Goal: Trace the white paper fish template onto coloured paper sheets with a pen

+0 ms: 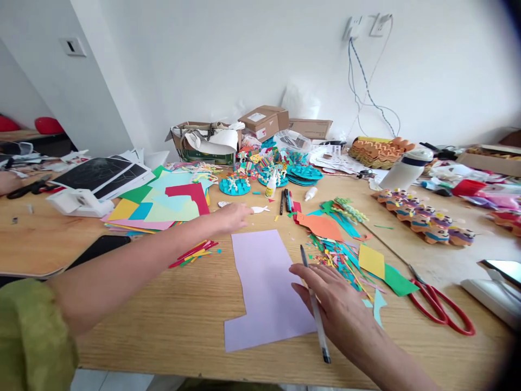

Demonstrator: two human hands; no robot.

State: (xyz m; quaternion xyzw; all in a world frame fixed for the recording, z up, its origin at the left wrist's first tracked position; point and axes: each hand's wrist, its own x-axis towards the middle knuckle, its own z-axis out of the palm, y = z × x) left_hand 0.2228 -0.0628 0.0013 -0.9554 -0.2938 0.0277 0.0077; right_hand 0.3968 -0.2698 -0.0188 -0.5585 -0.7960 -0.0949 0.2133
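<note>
My left hand (233, 218) reaches across to a white paper fish (261, 209) and covers its middle; the head and tail show on either side. Its fingers are bent downward, and I cannot make out whether they grip the fish. A clear-barrelled pen (315, 312) is held between the thumb and fingers of my right hand (331, 293), tilted with its dark cap end toward me. Beneath that hand lies a sheet of lilac paper (264, 288) with a notched left side.
Coloured sheets (175, 198) are piled at left, near a black phone (97, 250). Paper strips (340, 260) and red-handled scissors (442, 309) lie at right. Ahead are markers (287, 201), a glue bottle (271, 185), and boxes (264, 122). A person's hand (8, 182) shows far left.
</note>
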